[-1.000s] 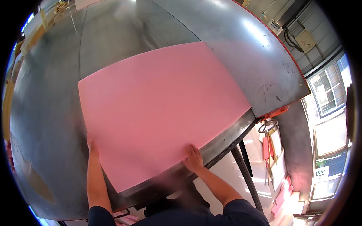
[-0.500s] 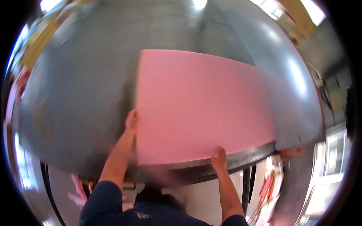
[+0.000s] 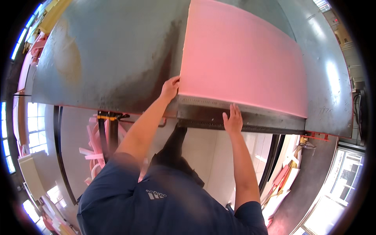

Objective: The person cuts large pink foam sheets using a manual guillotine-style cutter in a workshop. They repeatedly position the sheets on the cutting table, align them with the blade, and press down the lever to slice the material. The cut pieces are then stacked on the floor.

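A large pink foam sheet (image 3: 243,58) lies flat on a grey metal tabletop (image 3: 113,51). Its front edge runs along a dark metal strip (image 3: 211,113) at the table's front. My left hand (image 3: 170,88) is at the sheet's left edge close to the front left corner, its bent fingers pressed on that edge. At the front edge, my right hand (image 3: 234,119) lies over the strip with fingers stretched out, the fingertips touching the sheet's edge. The far end of the sheet runs out of the picture.
Pink foam offcuts (image 3: 94,145) stand below the table at left. More scraps (image 3: 280,180) lean below at right. An orange-red bracket (image 3: 316,136) sits under the right front edge. My leg (image 3: 174,143) stands close to the table's front.
The view has tipped, so the sheet appears higher and farther right. My left hand is nearer the sheet's front corner. My right hand's fingers have straightened at the front edge.
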{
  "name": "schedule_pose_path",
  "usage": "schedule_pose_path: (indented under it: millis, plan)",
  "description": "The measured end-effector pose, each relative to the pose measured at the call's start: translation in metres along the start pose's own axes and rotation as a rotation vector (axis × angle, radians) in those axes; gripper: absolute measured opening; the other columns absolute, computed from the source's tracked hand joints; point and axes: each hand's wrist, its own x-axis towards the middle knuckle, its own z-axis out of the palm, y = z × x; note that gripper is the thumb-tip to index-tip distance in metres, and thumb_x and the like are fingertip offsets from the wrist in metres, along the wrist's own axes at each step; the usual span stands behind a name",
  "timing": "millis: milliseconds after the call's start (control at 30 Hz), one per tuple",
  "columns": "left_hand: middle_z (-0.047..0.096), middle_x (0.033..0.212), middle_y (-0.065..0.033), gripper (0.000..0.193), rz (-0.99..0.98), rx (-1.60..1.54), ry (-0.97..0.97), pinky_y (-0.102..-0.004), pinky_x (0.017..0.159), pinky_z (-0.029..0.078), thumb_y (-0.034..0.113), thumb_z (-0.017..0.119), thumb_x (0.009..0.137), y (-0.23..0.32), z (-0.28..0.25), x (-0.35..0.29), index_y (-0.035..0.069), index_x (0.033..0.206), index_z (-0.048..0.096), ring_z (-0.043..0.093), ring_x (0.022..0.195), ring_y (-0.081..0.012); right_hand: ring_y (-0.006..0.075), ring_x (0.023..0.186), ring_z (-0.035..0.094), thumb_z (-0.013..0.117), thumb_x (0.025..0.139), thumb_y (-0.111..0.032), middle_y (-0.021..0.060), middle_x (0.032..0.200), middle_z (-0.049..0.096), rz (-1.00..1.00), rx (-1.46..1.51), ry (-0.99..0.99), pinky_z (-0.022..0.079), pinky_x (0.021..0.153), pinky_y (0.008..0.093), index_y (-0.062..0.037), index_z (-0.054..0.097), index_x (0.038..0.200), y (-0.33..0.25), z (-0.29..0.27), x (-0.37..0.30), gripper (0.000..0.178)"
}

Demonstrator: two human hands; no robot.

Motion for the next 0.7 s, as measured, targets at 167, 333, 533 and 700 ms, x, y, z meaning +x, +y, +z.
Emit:
schedule_pose_path:
  millis: [167, 333, 533, 700]
  plan:
    - [0.072, 0.106, -0.0102, 0.03, -0.057, -0.136, 0.088, -0.0272, 0.088, 0.049, 0.006, 0.057, 0.09, 0.008, 0.004, -0.006, 0.002, 0.119, 0.066, 0.067, 0.1, -0.015, 0.0317, 0.137, 0.041, 0.06, 0.092, -0.033, 0.0141, 0.144, 0.049, -0.021, 0.029, 0.013, 0.034, 0.113, 0.0413, -0.0026, 0.049, 0.137, -0.023, -0.002, 0.007, 0.055]
    - [0.073, 0.101, -0.0106, 0.026, -0.055, -0.072, 0.13, -0.0279, 0.083, 0.051, 0.01, 0.059, 0.09, -0.011, -0.003, 0.005, 0.003, 0.114, 0.067, 0.069, 0.094, -0.0165, 0.0316, 0.138, 0.039, 0.06, 0.092, -0.031, 0.0139, 0.146, 0.047, -0.058, 0.047, 0.093, 0.033, 0.114, 0.042, -0.0031, 0.049, 0.138, -0.035, 0.013, 0.044, 0.055]
    - [0.071, 0.093, -0.0112, 0.021, 0.158, 0.458, 0.224, -0.0332, 0.078, 0.053, 0.023, 0.061, 0.094, 0.02, 0.004, 0.048, 0.009, 0.105, 0.07, 0.069, 0.084, -0.0245, 0.0308, 0.143, 0.031, 0.052, 0.093, -0.032, 0.0152, 0.151, 0.04, 0.018, -0.138, 0.133, 0.021, 0.118, 0.0453, -0.0029, 0.045, 0.141, -0.014, 0.022, 0.09, 0.056]
    - [0.064, 0.124, -0.0122, 0.035, 0.534, 0.863, 0.278, -0.0418, 0.1, 0.045, 0.028, 0.052, 0.098, 0.003, -0.02, 0.099, 0.005, 0.123, 0.062, 0.058, 0.116, -0.0324, 0.0299, 0.143, 0.031, 0.049, 0.091, -0.033, 0.0129, 0.149, 0.043, 0.044, -0.158, -0.002, 0.017, 0.12, 0.0479, -0.0042, 0.046, 0.141, -0.016, 0.048, 0.093, 0.058]
